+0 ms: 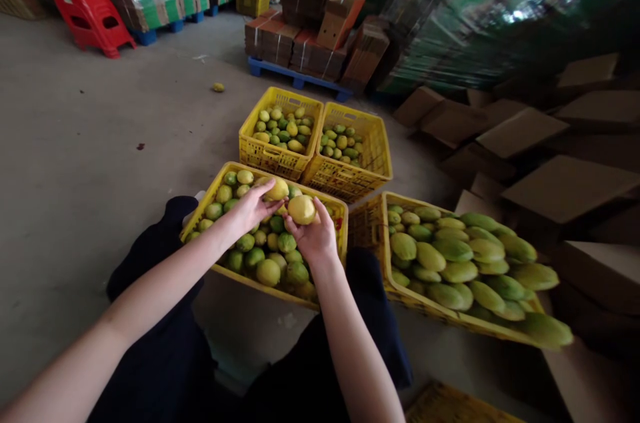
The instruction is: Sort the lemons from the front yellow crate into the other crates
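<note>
Above a yellow crate [260, 283] of green and yellow lemons, both my hands are close together. My left hand [254, 208] is closed on a yellow lemon [277, 189], its thumb lying along the top. A second yellow lemon [301, 209] sits in the fingers of my right hand [318, 236], with the thumb on its right side. Beneath them, loose green lemons [254, 257] fill the crate, which stands between my knees. My forearms hide part of its contents.
Two yellow crates [270, 155] of lemons stand just beyond. To the right, another crate [393, 256] is heaped with greenish fruit [453, 249]. Flattened cartons [525, 129] lie further right. A blue pallet [297, 75] carries bundled cardboard; a red stool [93, 19] stands far left. One lemon [218, 87] lies on the floor.
</note>
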A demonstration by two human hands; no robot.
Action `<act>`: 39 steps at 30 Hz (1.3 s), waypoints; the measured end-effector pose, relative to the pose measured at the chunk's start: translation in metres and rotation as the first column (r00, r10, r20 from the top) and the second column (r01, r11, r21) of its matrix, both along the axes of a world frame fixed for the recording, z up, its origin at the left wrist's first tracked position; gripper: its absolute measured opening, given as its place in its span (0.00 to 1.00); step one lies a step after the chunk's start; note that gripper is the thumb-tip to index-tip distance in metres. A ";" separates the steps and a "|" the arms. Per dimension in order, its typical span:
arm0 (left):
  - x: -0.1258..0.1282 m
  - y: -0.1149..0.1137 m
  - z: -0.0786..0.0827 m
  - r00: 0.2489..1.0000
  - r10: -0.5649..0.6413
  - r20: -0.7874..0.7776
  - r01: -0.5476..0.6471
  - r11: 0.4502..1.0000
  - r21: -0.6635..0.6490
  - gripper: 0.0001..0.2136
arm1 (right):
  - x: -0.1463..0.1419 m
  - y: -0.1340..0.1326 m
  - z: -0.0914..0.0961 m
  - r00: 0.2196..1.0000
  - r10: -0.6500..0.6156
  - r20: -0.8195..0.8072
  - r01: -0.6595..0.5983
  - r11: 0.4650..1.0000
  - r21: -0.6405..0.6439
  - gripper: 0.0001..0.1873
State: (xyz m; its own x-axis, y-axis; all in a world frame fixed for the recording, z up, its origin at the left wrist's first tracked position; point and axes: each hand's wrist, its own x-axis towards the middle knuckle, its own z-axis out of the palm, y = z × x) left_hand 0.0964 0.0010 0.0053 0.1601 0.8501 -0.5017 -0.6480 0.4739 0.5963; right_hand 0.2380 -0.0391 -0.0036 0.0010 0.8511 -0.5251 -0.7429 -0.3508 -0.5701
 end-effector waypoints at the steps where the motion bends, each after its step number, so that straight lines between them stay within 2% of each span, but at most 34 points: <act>1: -0.001 -0.001 -0.001 0.996 0.020 -0.087 -0.011 0.995 0.102 0.14 | 0.001 0.000 -0.001 0.996 -0.043 0.078 0.039 0.997 0.061 0.15; 2: -0.002 -0.002 -0.001 0.984 0.045 -0.174 -0.007 0.977 0.214 0.18 | 0.002 -0.001 -0.001 0.978 -0.109 0.176 0.085 0.987 0.135 0.17; 4: -0.006 -0.004 0.001 0.945 0.093 -0.313 0.048 0.909 0.414 0.26 | 0.004 -0.003 0.000 0.885 -0.259 0.388 0.136 0.939 0.317 0.25; 7: -0.011 -0.010 0.010 0.922 0.093 -0.376 0.140 0.825 0.548 0.26 | 0.006 -0.007 0.005 0.705 -0.421 0.571 0.062 0.838 0.542 0.32; 9: -0.012 -0.015 0.017 0.940 0.064 -0.335 0.138 0.827 0.545 0.23 | 0.008 -0.008 0.008 0.659 -0.461 0.594 0.006 0.793 0.609 0.32; 14: -0.013 -0.021 0.026 0.986 -0.004 -0.168 0.073 0.911 0.407 0.22 | 0.011 -0.010 0.011 0.636 -0.493 0.594 -0.054 0.739 0.671 0.30; 16: -0.015 -0.020 0.025 0.986 -0.017 -0.167 0.087 0.902 0.422 0.24 | 0.012 -0.012 0.012 0.642 -0.489 0.590 -0.053 0.739 0.671 0.32; 18: -0.019 -0.018 0.023 0.980 -0.026 -0.200 0.121 0.868 0.481 0.25 | 0.014 -0.013 0.013 0.659 -0.492 0.569 -0.017 0.747 0.665 0.34; 21: -0.022 -0.013 0.019 0.973 -0.049 -0.225 0.165 0.830 0.534 0.23 | 0.017 -0.013 0.014 0.721 -0.444 0.531 0.005 0.771 0.637 0.31; 23: -0.022 -0.010 0.018 0.975 -0.087 -0.206 0.181 0.850 0.495 0.20 | 0.019 -0.012 0.015 0.779 -0.375 0.503 -0.007 0.796 0.605 0.29; 26: -0.021 -0.007 0.018 0.982 -0.138 -0.131 0.178 0.913 0.368 0.17 | 0.020 -0.009 0.017 0.846 -0.309 0.435 0.024 0.837 0.546 0.29; 29: -0.019 -0.005 0.018 0.993 -0.114 -0.029 0.117 0.967 0.225 0.13 | 0.022 -0.007 0.019 0.896 -0.271 0.351 0.071 0.869 0.489 0.26; 31: -0.017 -0.004 0.017 0.997 -0.083 0.012 0.080 0.985 0.155 0.12 | 0.023 -0.007 0.020 0.916 -0.243 0.319 0.074 0.884 0.462 0.23; 34: -0.015 -0.006 0.014 0.998 -0.066 -0.010 0.067 0.986 0.152 0.11 | 0.022 -0.007 0.019 0.929 -0.197 0.313 0.044 0.900 0.434 0.19; 39: -0.010 -0.013 0.009 0.980 -0.152 -0.130 0.177 0.961 0.211 0.14 | 0.016 -0.008 0.017 0.915 -0.197 0.352 0.043 0.915 0.401 0.19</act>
